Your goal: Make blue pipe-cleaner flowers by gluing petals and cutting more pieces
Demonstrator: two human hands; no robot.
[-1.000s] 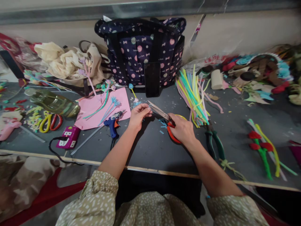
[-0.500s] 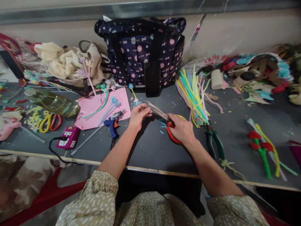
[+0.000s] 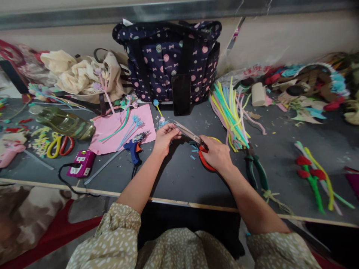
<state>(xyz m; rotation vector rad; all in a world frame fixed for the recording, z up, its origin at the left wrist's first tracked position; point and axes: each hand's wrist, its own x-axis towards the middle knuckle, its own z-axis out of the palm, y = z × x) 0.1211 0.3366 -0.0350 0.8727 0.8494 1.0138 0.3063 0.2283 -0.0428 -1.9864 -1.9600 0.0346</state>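
Note:
My right hand (image 3: 217, 152) is closed round the red and yellow handles of a pair of scissors (image 3: 191, 134), whose blades point up and left. The blade tips lie by the fingertips of my left hand (image 3: 167, 137), which are pinched together. Whatever is between those fingers is too small to make out. Short blue cut pieces (image 3: 194, 151) lie on the table under the scissors. Just beyond my left hand are blue fluffy bits and a small blue flower on a yellow stem (image 3: 158, 107).
Left of my hands are a blue glue gun (image 3: 134, 150), pink paper (image 3: 108, 139), a purple power socket (image 3: 82, 164) and a bottle (image 3: 63, 121). A phone (image 3: 181, 95) leans on a dark patterned bag (image 3: 165, 59). To the right are pipe cleaners (image 3: 230, 116), green-handled pliers (image 3: 260, 172) and red flowers (image 3: 311, 175).
The scissor blades have shifted very slightly at the tips beside my left fingers. Both hands and everything else stay in place.

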